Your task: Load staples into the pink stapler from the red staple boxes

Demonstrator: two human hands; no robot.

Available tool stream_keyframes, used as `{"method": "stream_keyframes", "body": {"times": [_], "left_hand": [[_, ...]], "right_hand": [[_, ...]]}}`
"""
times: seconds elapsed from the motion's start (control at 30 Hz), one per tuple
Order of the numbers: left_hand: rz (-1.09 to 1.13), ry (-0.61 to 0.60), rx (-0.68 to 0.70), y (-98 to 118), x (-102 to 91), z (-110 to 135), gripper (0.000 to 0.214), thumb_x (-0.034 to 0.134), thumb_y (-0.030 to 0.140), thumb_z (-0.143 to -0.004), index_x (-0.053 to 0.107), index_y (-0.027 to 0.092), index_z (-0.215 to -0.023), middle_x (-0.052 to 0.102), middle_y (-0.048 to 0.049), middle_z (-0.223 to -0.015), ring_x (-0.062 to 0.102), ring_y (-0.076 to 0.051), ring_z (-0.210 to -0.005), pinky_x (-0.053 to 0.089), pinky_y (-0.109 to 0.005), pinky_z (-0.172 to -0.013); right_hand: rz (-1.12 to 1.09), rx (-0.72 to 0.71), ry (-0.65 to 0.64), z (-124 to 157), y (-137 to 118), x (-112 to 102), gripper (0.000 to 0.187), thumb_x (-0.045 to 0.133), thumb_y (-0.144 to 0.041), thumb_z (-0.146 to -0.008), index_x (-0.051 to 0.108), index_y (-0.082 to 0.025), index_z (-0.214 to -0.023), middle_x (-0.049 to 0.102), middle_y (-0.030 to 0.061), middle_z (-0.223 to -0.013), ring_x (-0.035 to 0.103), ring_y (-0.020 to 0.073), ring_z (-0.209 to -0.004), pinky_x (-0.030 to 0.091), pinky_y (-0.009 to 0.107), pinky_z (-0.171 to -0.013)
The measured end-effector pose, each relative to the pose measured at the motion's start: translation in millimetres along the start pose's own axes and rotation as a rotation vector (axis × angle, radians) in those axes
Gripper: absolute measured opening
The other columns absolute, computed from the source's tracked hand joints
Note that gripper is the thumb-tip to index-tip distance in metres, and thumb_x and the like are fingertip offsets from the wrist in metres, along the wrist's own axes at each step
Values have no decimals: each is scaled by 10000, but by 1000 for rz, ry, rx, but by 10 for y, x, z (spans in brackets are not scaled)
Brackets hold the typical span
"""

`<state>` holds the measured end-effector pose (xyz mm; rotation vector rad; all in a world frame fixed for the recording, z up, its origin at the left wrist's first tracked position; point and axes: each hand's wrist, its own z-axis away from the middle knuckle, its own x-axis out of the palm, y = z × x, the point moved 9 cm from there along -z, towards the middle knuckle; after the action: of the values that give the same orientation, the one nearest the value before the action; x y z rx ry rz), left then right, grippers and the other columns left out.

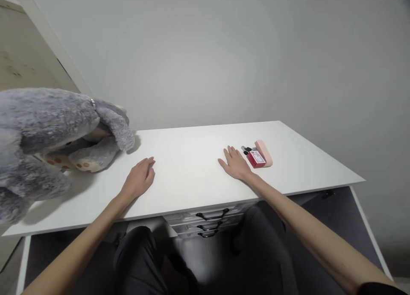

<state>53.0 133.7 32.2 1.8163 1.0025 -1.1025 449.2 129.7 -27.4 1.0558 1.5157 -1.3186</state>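
Note:
My right hand [236, 163] lies palm down on the white tabletop [185, 166], its fingers spread and holding nothing. Just right of it are a small red and white box [256, 159], a pink oblong case [264, 153] and some keys with black heads [247, 150], all close together. Over on the left, my left hand [139, 176] rests on the same top with its fingers loosely stretched out and no object visible in it. Nearest to that hand is a big grey plush toy [54, 119], a short gap away.
A plain grey wall [205, 60] rises behind the table. Below the top, drawers with black handles [209, 227] face my legs [137, 261], and dark open compartments [336, 218] flank them. A pale framed panel [28, 51] stands at the far left.

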Motion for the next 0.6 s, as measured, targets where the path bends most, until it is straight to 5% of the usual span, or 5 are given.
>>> {"method": "stream_keyframes", "body": {"times": [0.6], "left_hand": [[11,15,6,-18,-39,-1,512,373,381,-1009,613,145,-1395,628,-157,-1540,536,-351,-1488,419,-546,-1256]], "right_hand": [[-11,-70,-15,111,-227,-75,775,253,-580,-1127,344,-57,-1691,204,195,-1803,136,316,-1693,84,454,-1367]]}}
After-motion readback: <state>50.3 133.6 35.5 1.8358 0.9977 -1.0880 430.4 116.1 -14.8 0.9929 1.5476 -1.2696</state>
